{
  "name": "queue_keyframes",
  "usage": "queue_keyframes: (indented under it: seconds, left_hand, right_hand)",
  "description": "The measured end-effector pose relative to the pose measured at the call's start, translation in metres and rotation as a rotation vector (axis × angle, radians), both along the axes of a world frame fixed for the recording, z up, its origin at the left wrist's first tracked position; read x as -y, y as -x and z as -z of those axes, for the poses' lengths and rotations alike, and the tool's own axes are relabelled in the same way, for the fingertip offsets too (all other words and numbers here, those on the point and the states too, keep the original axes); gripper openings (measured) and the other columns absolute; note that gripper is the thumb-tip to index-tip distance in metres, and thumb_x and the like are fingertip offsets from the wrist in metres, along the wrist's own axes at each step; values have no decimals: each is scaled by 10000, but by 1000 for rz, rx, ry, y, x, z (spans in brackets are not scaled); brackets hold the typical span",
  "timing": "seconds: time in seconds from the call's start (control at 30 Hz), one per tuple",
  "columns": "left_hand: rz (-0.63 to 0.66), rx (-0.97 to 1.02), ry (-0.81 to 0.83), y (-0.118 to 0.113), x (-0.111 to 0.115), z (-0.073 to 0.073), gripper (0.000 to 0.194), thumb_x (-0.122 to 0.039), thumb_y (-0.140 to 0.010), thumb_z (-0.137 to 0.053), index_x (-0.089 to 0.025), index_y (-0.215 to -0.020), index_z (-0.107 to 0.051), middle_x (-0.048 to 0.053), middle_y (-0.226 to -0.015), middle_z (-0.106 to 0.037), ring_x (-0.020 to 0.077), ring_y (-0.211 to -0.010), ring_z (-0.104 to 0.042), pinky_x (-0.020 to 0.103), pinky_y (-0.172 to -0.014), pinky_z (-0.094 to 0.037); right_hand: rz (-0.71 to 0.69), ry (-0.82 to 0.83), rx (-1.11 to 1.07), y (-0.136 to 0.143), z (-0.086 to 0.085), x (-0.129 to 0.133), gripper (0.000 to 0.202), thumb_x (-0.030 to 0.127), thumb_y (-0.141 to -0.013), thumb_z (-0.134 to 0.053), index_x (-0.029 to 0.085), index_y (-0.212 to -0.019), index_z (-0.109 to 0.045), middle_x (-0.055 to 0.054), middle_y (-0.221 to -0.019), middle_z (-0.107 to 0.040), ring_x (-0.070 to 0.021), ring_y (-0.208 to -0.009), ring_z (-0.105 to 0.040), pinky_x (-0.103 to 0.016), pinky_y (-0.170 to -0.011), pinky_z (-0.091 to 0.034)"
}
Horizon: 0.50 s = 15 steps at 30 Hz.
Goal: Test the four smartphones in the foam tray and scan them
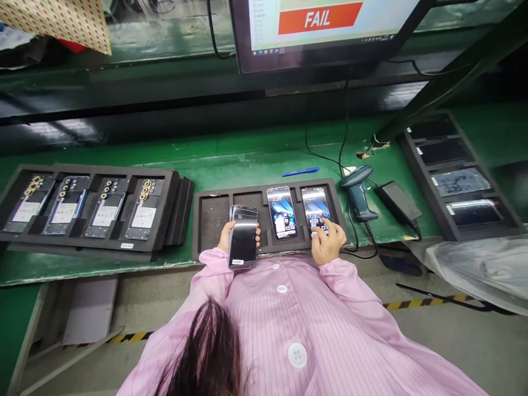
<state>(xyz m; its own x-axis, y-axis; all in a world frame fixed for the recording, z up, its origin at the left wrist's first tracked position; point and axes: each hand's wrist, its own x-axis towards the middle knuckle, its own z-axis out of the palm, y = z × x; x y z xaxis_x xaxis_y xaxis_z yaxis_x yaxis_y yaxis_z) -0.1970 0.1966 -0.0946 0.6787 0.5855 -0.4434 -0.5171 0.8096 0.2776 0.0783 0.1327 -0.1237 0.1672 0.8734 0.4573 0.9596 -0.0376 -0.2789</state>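
My left hand (225, 235) is closed around a small stack of smartphones (243, 237), held over the tray's front edge. The top phone has a dark screen and a white label at its lower end. My right hand (329, 242) is over the lower end of a lit smartphone (315, 203) in the rightmost slot, fingertips on its screen and fingers apart. Another lit smartphone (282, 213) rests in the slot to its left. Both belong to a black foam tray (212, 220), whose leftmost slot shows its bare bottom.
Stacked foam trays (163, 220) hold open-backed phones at left. A blue pen (300, 172), barcode scanner (358, 192) and black power adapter (398, 202) lie nearby, with cables. Another phone tray (429, 165) is at right. The monitor (342, 55) reads FAIL.
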Motion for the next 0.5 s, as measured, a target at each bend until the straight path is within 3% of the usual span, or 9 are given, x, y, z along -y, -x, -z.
queue_keyframes:
  seconds: [0.17,0.27,0.37,0.5]
  left_hand:
    - [-7,-10,13,0,1,0,593,-508,-651,-503,-64,-1038,-571,118,-886,-625,206,-747,-589,355,-716,-476]
    - [-2,-10,11,0,1,1,599,-512,-646,-504,-66,-1039,-571,118,-891,-623,211,-752,-591,362,-726,-478]
    - [4,-2,9,0,1,1,593,-518,-661,-483,-75,-1046,-566,126,-897,-624,213,-751,-595,370,-727,-478]
    - [-7,-3,7,-1,1,0,582,-512,-677,-457,-67,-1035,-568,125,-888,-620,212,-747,-596,365,-719,-479]
  right_hand:
    - [40,21,28,-3,3,3,196,221,-776,-485,209,-766,-680,-83,-1148,-556,-272,-1043,-395,-440,-843,-283]
    - [58,25,-9,1,-4,0,197,227,-790,-469,205,-760,-662,-89,-1134,-558,-281,-1048,-408,-457,-852,-291]
    - [-16,45,-105,16,-14,-15,210,297,-799,-466,172,-869,-619,-137,-1119,-542,-286,-1040,-432,-445,-857,-328]
    - [-91,219,-155,53,-28,-49,620,482,-739,-539,67,-1192,-457,-216,-1147,-496,-322,-1020,-443,-443,-834,-365]
